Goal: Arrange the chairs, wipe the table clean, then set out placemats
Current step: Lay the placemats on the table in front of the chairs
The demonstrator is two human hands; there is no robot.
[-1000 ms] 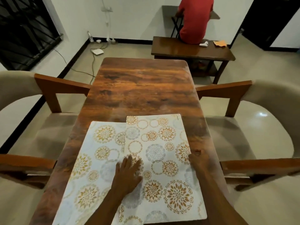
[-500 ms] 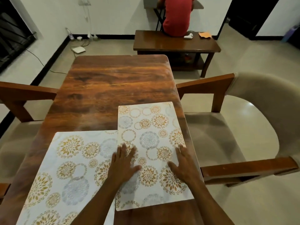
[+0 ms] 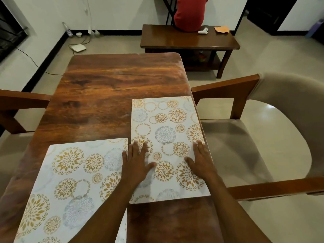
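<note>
1. My left hand (image 3: 135,163) and right hand (image 3: 201,162) lie flat on the right placemat (image 3: 166,130). The fingers are straight and spread, gripping nothing, only pressing it down.
2. That placemat runs lengthwise along the right edge of the tabletop (image 3: 114,81), toward the near right corner.
3. The left placemat (image 3: 70,181) covers the near left corner, just beside the first. My left little finger overlaps its edge.
4. The right chair (image 3: 263,137) and left chair (image 3: 17,102) stand drawn up to the long edges, so I judge the arranging done.
5. The wood looks clean apart from a faint haze, so the wiping seems finished.
6. What's left, as I read it, is squaring these two mats. More may be needed on the far half, which carries none.
</note>
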